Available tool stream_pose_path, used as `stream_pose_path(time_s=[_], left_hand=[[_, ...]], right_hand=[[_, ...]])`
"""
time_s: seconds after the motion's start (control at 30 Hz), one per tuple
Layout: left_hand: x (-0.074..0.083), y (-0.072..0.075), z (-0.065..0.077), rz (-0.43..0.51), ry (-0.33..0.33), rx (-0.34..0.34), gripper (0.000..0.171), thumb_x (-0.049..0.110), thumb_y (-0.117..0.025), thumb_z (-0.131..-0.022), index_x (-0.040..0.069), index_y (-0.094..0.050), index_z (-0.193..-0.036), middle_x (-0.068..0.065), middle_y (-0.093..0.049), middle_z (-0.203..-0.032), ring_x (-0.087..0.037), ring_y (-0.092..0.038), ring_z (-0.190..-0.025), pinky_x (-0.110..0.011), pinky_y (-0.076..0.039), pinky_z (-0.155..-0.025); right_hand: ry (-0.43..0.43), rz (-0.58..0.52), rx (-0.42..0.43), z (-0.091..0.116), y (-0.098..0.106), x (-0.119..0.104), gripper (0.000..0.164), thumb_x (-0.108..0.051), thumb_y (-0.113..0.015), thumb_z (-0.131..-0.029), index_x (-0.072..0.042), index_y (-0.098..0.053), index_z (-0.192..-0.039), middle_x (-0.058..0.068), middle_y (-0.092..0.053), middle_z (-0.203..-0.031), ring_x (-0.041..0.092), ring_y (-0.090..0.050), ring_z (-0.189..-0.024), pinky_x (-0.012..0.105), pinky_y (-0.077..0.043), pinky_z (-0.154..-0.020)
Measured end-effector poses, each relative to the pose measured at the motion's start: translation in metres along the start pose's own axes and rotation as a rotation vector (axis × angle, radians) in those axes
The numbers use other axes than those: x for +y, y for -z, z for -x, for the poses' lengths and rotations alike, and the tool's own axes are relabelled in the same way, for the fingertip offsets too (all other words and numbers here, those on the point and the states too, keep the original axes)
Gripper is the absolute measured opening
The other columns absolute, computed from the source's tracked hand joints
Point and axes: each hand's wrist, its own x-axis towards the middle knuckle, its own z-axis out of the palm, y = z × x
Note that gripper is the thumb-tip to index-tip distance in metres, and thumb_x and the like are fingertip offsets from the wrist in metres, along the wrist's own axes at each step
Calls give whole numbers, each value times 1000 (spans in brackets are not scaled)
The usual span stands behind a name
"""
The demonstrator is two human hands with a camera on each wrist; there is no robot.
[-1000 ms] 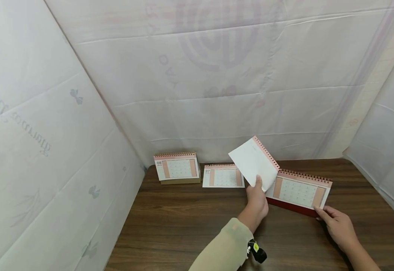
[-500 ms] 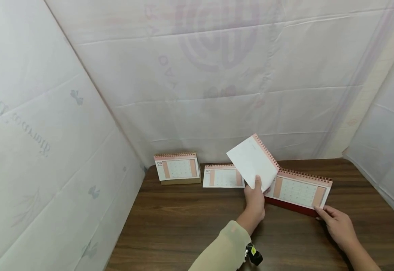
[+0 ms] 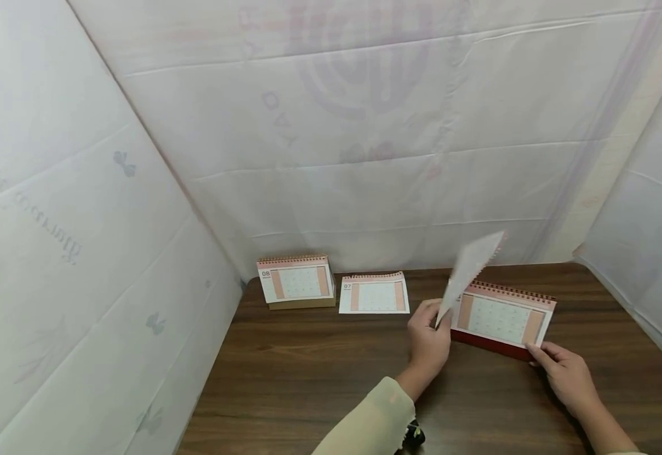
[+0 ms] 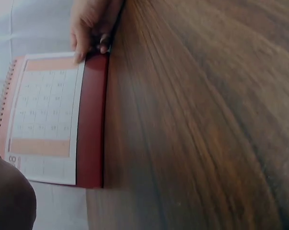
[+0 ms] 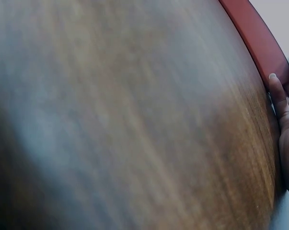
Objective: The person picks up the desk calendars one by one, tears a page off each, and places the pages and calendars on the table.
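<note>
A loose calendar page [image 3: 470,268] with a pink holed top edge is pinched by my left hand [image 3: 430,338] and stands tilted, nearly edge-on and slightly blurred. Just to its right is a spiral desk calendar [image 3: 498,319] on a dark red base [image 4: 92,120], its left top corner hidden behind the page. My right hand [image 3: 570,379] grips that calendar's lower right corner between thumb and fingers. Seen from the right wrist, its fingers [image 5: 278,96] touch the end of the red base. Part of my left hand shows dark at the left wrist view's lower left.
A second page marked 07 [image 3: 373,296] lies flat on the brown wooden table [image 3: 285,379]. Left of it stands another spiral desk calendar [image 3: 297,282] showing 08, on a tan base. White printed sheeting [image 3: 331,202] rises behind the table and at both sides.
My left hand has turned the loose page from facing me to nearly edge-on, swinging its top to the right. The page marked 07 is now uncovered. My right hand stays on the calendar corner.
</note>
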Motion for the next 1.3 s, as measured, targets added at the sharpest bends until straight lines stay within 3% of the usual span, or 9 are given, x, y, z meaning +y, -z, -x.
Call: stream_pose_path(time_s=[0.1,0.17,0.3,0.4,0.67,0.83,1.0,1.2,1.3], left_hand=[[-8,3,-6,-107,-158,-45,16,6,-77,-97,5,-81,-112,-9,-80,-115,-23,-74,-106,-23,-63,-90],[-13,5,-11,-192,-227,-109,22,9,-78,-97,6,-81,-118,-7,-79,-123,-23,-71,-115,-24,-60,-98],[-22,9,-18,-344,-327,-255,33,14,-76,-99,7,-75,-132,-7,-74,-141,-24,-67,-133,-27,-53,-114],[-27,11,-22,-435,-399,-318,36,16,-72,-103,6,-71,-138,-7,-71,-145,-23,-64,-141,-26,-48,-120],[-27,12,-31,-594,-561,-359,43,25,-72,-102,10,-68,-143,-5,-69,-148,-20,-59,-147,-25,-41,-124],[-29,6,-41,-634,-576,-352,43,28,-70,-103,8,-68,-142,-5,-70,-146,-17,-61,-144,-23,-41,-123],[-28,3,-43,-616,-572,-270,30,21,-75,-101,10,-77,-129,-2,-78,-132,-13,-72,-129,-18,-48,-115],[-26,2,-40,-538,-511,-199,21,8,-77,-96,10,-78,-117,-2,-81,-121,-14,-76,-118,-17,-52,-109],[-24,1,-39,-468,-442,-165,16,9,-70,-101,9,-77,-115,-4,-82,-116,-14,-79,-110,-18,-57,-103]], right_hand=[[11,3,12,0,-1,0,48,-49,-57,-109,-6,-80,-105,-7,-77,-81,-10,-53,-77,12,-38,-68],[20,0,23,0,-1,1,47,-48,-58,-109,-7,-80,-102,-7,-77,-79,-9,-53,-76,12,-38,-68],[32,-13,23,0,-1,1,46,-47,-59,-109,-6,-80,-104,-8,-77,-79,-11,-54,-77,12,-38,-70],[32,-22,8,0,-2,1,47,-48,-59,-109,-7,-80,-108,-7,-78,-81,-13,-56,-78,12,-39,-71],[23,-6,12,0,-2,2,46,-49,-59,-108,-9,-80,-103,-6,-78,-81,-11,-56,-78,11,-40,-70],[0,-10,-23,-1,1,2,53,-55,-56,-108,-8,-80,-104,-5,-80,-87,-11,-57,-79,14,-41,-70],[-6,1,-17,0,1,2,50,-52,-56,-109,-8,-80,-105,-6,-80,-83,-12,-56,-79,11,-40,-70],[-9,-11,-17,1,0,1,50,-52,-57,-109,-7,-80,-109,-6,-80,-82,-16,-55,-80,11,-40,-71],[-10,-5,-6,1,0,0,50,-51,-57,-109,-6,-80,-108,-6,-79,-81,-14,-55,-79,11,-40,-70]])
